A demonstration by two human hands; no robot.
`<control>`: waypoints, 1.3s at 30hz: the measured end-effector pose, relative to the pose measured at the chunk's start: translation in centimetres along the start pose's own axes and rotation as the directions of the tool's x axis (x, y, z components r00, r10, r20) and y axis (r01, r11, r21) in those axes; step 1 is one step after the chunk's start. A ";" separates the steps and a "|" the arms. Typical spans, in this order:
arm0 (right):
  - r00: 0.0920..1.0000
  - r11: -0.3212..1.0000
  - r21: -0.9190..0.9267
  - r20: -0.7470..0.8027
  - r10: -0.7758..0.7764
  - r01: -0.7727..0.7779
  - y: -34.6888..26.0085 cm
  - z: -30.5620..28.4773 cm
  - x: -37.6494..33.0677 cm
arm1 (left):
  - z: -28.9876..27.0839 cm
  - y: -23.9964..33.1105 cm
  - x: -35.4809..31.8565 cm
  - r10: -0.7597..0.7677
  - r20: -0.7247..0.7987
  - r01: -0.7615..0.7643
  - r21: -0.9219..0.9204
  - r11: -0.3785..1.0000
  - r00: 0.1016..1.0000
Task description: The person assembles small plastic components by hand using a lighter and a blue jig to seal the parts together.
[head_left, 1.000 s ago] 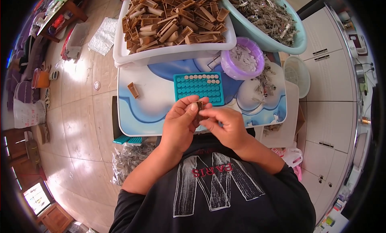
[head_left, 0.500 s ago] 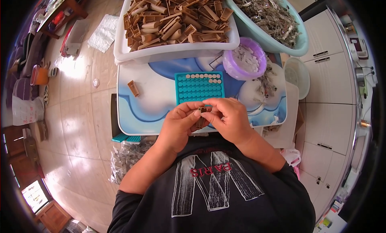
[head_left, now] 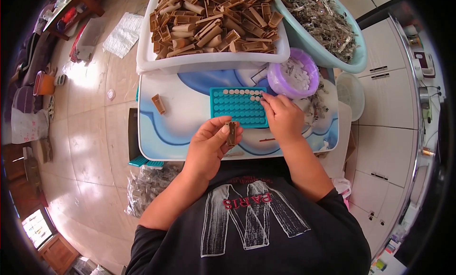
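My left hand point(head_left: 212, 141) grips a brown plastic trough-shaped piece point(head_left: 231, 134) upright between thumb and fingers, its hollow side showing, just in front of a teal tray point(head_left: 237, 126). The tray has rows of round pockets, and small white discs point(head_left: 241, 91) line its top row, with a few more at the right of the second. My right hand point(head_left: 286, 117) reaches over the tray's right edge, thumb and forefinger drawn together at the right end of the second row. Whatever is between those fingertips is hidden.
A white bin point(head_left: 213, 63) heaped with brown pieces point(head_left: 209, 28) stands at the back. Right of it are a pale green tub point(head_left: 359, 47) of clear-and-metal parts and a purple bowl point(head_left: 278, 87) of white bits. One loose brown piece point(head_left: 158, 104) lies at the left of the table point(head_left: 185, 144).
My right hand has left the brown piece and moved forward and right to the tray's discs. My left hand keeps the piece, now turned upright and shifted slightly left.
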State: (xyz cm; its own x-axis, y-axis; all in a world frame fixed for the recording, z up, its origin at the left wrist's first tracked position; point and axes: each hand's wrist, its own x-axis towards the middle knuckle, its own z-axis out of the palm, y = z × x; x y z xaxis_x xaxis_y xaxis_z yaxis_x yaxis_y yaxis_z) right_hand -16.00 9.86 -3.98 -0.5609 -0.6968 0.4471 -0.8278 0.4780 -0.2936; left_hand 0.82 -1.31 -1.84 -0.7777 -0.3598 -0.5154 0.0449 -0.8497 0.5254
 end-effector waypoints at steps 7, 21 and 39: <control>0.991 0.975 0.184 -0.010 0.130 -0.126 -1.1 -0.1 -0.5 | -0.2 0.0 0.3 -0.002 -0.025 0.001 -0.019 1.000 1.000; 0.965 0.871 0.433 0.008 -0.264 0.234 -5.3 -1.5 -0.7 | -0.4 -0.3 0.4 -0.015 -0.014 0.015 -0.022 1.000 1.000; 1.000 0.935 0.353 0.002 -0.014 0.013 -2.2 -0.5 0.3 | -0.5 -0.1 0.5 -0.002 -0.058 0.000 -0.044 0.999 0.998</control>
State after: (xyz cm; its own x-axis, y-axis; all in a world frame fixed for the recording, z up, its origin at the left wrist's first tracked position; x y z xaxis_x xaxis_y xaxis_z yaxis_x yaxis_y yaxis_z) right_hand -14.33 8.82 -2.73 -0.5491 -0.7046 0.4496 -0.7846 0.2493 -0.5676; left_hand 0.72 -1.63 -2.47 -0.7404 -0.3795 -0.5548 0.0728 -0.8658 0.4951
